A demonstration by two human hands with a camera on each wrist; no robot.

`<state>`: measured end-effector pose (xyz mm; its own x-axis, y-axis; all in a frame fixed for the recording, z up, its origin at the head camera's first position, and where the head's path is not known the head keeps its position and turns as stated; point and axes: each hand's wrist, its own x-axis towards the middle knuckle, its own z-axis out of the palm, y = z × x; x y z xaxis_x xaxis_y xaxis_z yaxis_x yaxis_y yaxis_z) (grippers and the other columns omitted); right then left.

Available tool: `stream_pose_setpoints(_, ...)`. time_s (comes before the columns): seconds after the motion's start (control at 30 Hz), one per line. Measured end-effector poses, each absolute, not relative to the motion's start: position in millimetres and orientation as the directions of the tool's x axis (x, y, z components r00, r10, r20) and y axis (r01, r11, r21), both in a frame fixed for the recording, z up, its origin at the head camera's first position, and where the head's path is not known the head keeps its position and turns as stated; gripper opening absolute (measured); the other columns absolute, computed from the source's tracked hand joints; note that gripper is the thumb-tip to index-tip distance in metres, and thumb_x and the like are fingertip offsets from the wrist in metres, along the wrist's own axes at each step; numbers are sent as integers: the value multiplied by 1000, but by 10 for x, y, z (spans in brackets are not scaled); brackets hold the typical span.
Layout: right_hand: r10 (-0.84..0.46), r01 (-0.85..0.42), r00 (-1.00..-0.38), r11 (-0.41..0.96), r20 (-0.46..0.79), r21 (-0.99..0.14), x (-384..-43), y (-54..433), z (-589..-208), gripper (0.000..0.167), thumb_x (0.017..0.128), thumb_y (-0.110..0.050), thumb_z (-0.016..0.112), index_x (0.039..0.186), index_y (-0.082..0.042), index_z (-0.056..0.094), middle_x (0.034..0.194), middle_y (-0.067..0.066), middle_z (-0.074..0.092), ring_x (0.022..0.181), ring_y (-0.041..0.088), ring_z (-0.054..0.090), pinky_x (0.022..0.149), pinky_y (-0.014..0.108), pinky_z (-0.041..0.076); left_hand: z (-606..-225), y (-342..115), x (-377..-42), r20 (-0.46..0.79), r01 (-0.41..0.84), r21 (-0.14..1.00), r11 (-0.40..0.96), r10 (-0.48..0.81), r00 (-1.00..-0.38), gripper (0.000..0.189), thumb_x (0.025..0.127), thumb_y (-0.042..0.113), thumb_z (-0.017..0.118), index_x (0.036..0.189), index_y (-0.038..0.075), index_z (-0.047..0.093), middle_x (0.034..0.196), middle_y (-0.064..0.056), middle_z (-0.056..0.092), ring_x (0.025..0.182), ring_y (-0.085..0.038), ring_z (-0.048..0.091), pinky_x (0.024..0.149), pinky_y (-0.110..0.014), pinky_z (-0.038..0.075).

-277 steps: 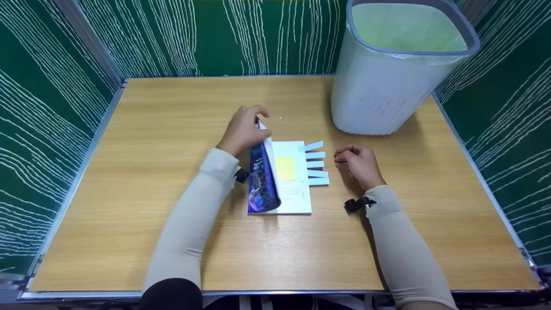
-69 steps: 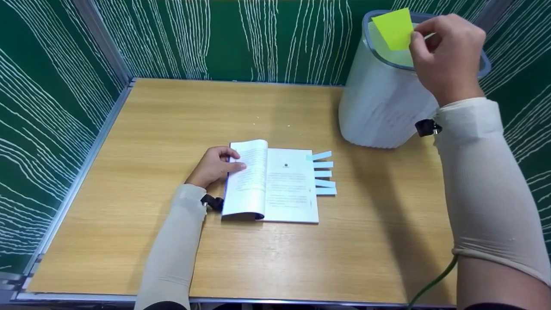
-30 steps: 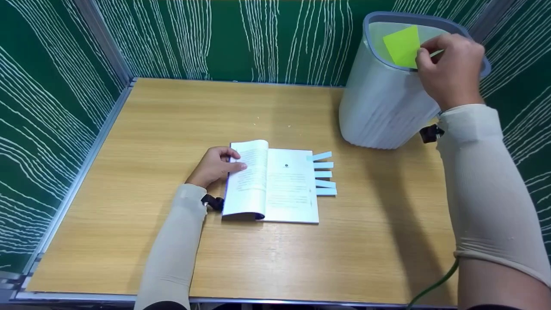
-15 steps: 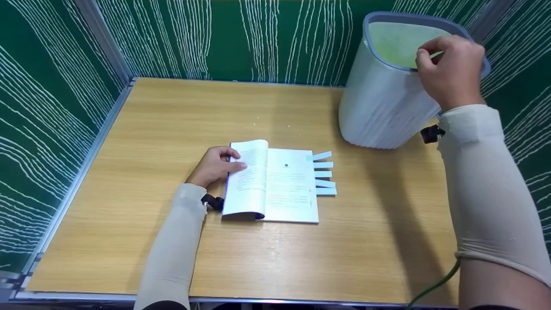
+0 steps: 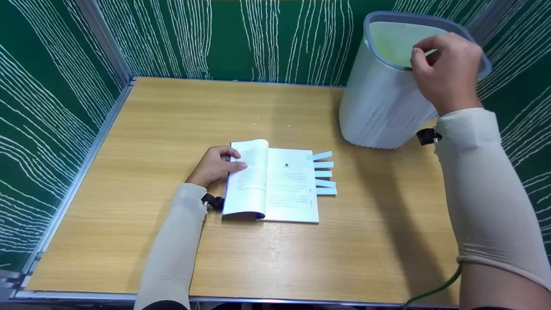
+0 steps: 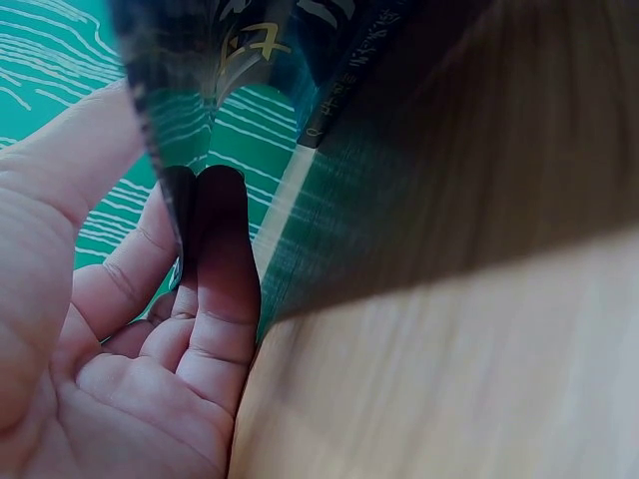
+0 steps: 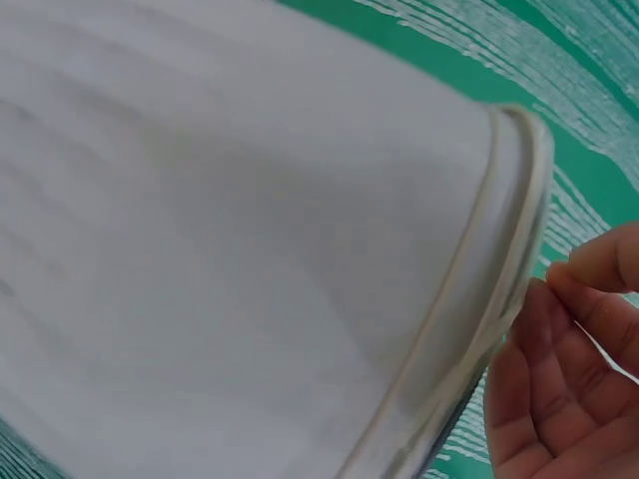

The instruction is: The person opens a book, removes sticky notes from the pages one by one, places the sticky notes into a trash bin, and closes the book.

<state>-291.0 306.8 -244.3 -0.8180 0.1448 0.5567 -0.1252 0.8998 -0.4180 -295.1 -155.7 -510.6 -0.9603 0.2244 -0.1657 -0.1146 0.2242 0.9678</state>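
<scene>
A book (image 5: pixel 292 185) lies spread on the table, its right page printed and several pale blue tabs (image 5: pixel 323 174) sticking out along its right edge. My left hand (image 5: pixel 214 165) grips the turned-over cover and pages, thumb on the page and fingers behind. In the left wrist view the dark glossy cover (image 6: pixel 240 60) curves over those fingers. Up at the right, my right hand (image 5: pixel 450 69) hovers over the near rim of a trash bin (image 5: pixel 383 103). Its thumb and index fingertip meet with nothing between them, and the other fingers (image 7: pixel 574 389) are curled in the right wrist view.
The bin has a grey rim (image 5: pixel 409 15) and a pale green liner (image 5: pixel 391 43). Tiny white specks (image 5: pixel 289 126) dot the wooden table (image 5: pixel 129 172) behind the book. Green walls with white streaks (image 5: pixel 258 38) enclose it. A green cable (image 5: pixel 434 290) hangs by the right arm.
Earlier the left hand lifted the cover off a page bearing a yellow sticky note. The right hand then held a yellow-green note over the bin and let it go inside. The left hand stays put.
</scene>
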Motion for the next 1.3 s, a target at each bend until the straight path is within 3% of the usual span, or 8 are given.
stream_pose_setpoints(0.3,29,-291,-728,892,685,-346,-2855,2898,-2580,37,103,-38,59,113,-7,76,110,13,70,101,24,60,90,25,42,-5107,-1563,-2962,-174,-119,964,238,227,-958,43,76,24,94,107,6,70,94,-8,63,81,-17,58,62,-22,49)
stream_pose_setpoints(0.63,-112,-452,-654,851,748,-268,-2781,2710,-2794,24,100,-25,67,107,-4,77,107,13,71,98,26,67,89,23,47,-5098,-1556,-2953,-178,-128,968,215,233,-956,45,76,23,95,108,5,69,97,-9,65,83,-18,61,64,-23,52)
stream_pose_setpoints(0.83,-142,-481,-673,830,726,-282,-2733,2618,-2906,20,98,-23,70,106,-6,78,107,11,71,96,23,67,86,29,50,-5088,-1563,-2942,-157,-100,965,244,226,-961,44,75,25,95,107,6,70,92,-7,63,79,-16,55,62,-21,46)
stream_pose_setpoints(1.07,-231,-538,-665,808,710,-241,-2802,2609,-3165,16,97,-19,70,105,-8,78,107,7,71,94,20,68,84,26,50,-5086,-1561,-2940,-147,-94,969,228,228,-962,44,76,22,95,106,4,70,92,-8,63,79,-16,55,61,-22,46)
stream_pose_setpoints(1.3,-241,-534,-714,795,658,-288,-2789,2550,-3362,17,98,-21,69,107,-10,78,108,3,70,96,17,67,86,28,51,-5097,-1559,-2953,-165,-106,961,254,225,-960,44,78,23,93,110,6,70,95,-6,63,82,-16,56,63,-22,47)
